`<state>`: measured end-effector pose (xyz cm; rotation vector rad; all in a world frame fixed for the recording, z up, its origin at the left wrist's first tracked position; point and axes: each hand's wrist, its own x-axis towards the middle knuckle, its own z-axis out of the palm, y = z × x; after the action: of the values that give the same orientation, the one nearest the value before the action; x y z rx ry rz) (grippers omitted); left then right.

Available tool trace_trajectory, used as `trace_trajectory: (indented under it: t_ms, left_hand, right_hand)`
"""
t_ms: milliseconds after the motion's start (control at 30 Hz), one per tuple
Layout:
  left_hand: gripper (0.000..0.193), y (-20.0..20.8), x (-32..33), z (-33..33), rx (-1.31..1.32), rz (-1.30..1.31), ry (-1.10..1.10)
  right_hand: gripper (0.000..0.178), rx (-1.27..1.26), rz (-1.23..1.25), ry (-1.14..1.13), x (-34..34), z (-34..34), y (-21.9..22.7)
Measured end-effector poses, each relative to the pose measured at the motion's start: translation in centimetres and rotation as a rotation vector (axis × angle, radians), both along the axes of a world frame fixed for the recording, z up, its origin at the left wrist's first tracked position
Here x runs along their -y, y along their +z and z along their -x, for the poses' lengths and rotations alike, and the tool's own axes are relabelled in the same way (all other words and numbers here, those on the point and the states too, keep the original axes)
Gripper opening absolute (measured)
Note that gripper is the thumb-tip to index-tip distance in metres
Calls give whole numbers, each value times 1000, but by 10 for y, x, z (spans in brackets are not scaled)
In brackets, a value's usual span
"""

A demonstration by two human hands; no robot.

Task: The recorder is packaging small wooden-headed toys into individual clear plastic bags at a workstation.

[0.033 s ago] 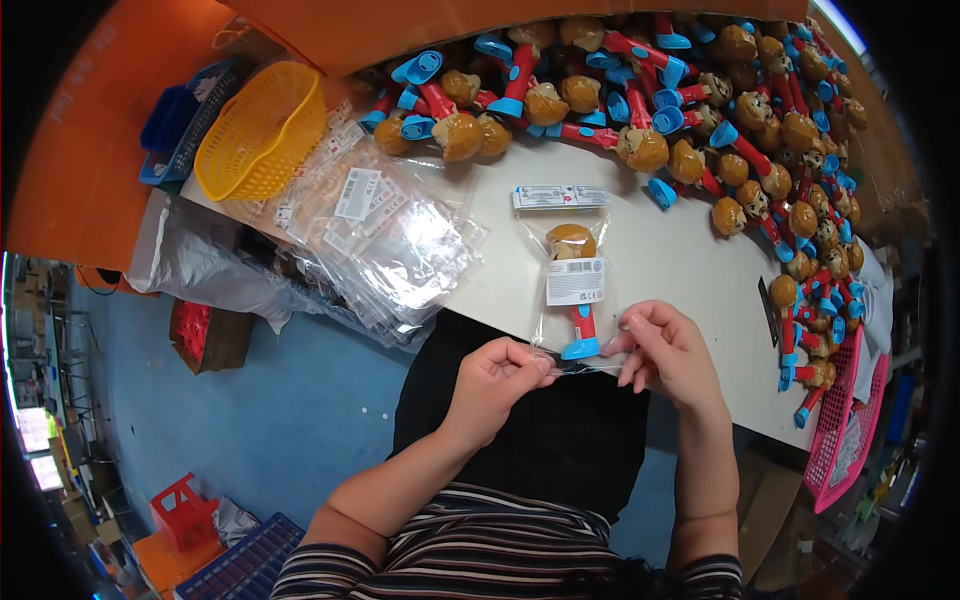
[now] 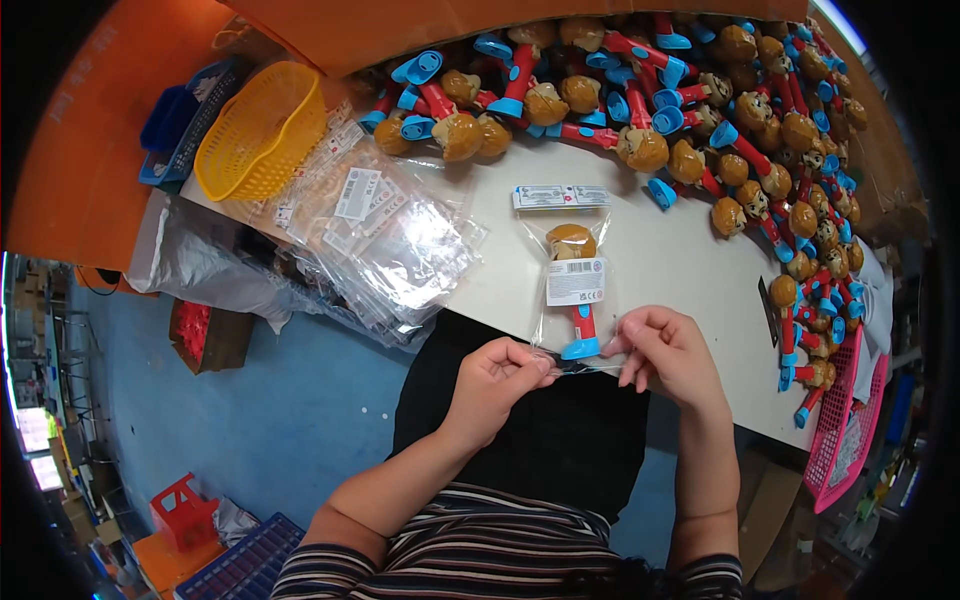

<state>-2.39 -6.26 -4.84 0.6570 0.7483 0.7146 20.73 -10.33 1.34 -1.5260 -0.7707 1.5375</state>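
Observation:
A clear plastic bag (image 2: 535,240) lies at the table's front edge with its open end toward me. Inside is a toy figure (image 2: 584,322) with a brown head, a red stem and a blue base; a white label covers its middle. My left hand (image 2: 500,380) is closed, pinching the left corner of the bag's mouth between thumb and finger. At the opposite corner my right hand (image 2: 665,352) pinches the film with thumb and index finger, its other fingers curled. The bag's mouth is stretched between both hands, just below the blue base.
Many loose toy figures (image 2: 640,150) are piled along the table's back and right. Flat clear bags (image 2: 400,240) are stacked on the left, beside a yellow basket (image 2: 255,135). A pink basket (image 2: 845,430) stands by the right edge. A red-filled box (image 2: 205,335) sits lower left.
My right hand has shifted very slightly at the bag's corner. The left hand, the bag and the toy figure inside look the same.

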Motion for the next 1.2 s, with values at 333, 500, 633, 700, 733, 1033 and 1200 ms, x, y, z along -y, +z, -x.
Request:
trace_trajectory:
  t_ms: [333,500,633,700,733,1033,1200]
  left_hand:
    - [5,-3,1,1,29,-1,15]
    - [4,-1,2,2,16,-29,38]
    - [4,-2,3,-2,17,-28,41]
    - [4,-4,4,-2,30,-21,49]
    - [4,-4,5,-2,42,-13,56]
    - [4,-3,5,-4,75,-5,52]
    - [7,-6,8,-1,57,-100,55]
  right_hand:
    - [19,-5,64,135,-12,-9,0]
    - [17,83,-5,115,-10,-7,-4]
    - [15,119,-42,89,-4,-8,-8]
    - [16,60,-31,38,-3,-5,-2]
    - [18,1,-19,-14,-2,-2,2]
    - [17,193,-66,20,10,8,-5]
    - [15,186,-35,15,5,8,-4]
